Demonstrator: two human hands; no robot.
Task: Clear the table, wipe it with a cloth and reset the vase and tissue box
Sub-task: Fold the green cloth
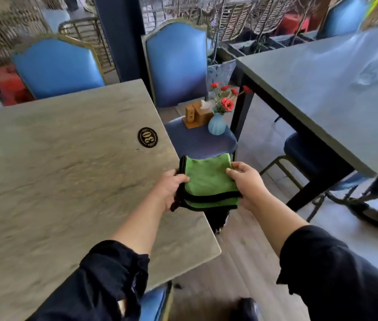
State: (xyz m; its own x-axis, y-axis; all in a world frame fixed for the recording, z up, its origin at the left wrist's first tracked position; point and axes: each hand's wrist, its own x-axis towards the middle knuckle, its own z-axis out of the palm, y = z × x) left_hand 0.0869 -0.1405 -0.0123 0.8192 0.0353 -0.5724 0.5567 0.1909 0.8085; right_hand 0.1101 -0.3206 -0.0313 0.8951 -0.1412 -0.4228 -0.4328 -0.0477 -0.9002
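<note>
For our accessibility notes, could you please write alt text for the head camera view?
Both hands, left hand and right hand, hold a folded green cloth by its sides at the corner of a grey table marked 30. A blue vase of red flowers and a wooden tissue box stand on a blue chair seat beyond.

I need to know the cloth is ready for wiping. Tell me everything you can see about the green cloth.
The green cloth looks like soft microfibre with black trim along its edges. It is folded into a rough square of several layers, the trimmed edges stacked toward the person. It is held in the air just past the table's right edge, lying roughly flat. The left hand grips its left side and the right hand pinches its right side. It does not seem to touch the table.
</note>
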